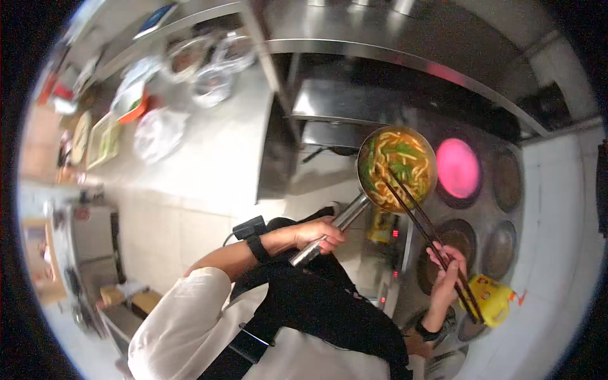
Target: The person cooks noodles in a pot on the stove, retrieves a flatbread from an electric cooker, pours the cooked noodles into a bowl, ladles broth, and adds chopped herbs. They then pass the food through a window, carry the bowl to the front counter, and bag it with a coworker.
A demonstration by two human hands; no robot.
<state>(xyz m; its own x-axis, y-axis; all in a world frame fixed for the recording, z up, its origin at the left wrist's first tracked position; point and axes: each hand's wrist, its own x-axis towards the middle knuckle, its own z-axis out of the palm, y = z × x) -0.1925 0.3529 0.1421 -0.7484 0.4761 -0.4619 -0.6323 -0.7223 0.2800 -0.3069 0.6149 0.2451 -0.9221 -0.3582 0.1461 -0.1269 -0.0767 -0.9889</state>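
My left hand (320, 235) is closed round the metal handle of a pan (361, 171). Noodles (396, 161) with green leaves in orange-brown broth fill the pan, which is held up left of the stove. Long dark chopsticks (418, 218) are gripped in my right hand (448, 263), over the stove at the right. Their tips reach into the noodles, where the very ends are hard to make out.
A glowing pink round burner (458, 168) lies just right of the pan. Several dark round burners line the stove (491, 215). A yellow container (491, 297) stands at the lower right. Plastic bags (160, 134) and trays rest on the steel counter (221, 149).
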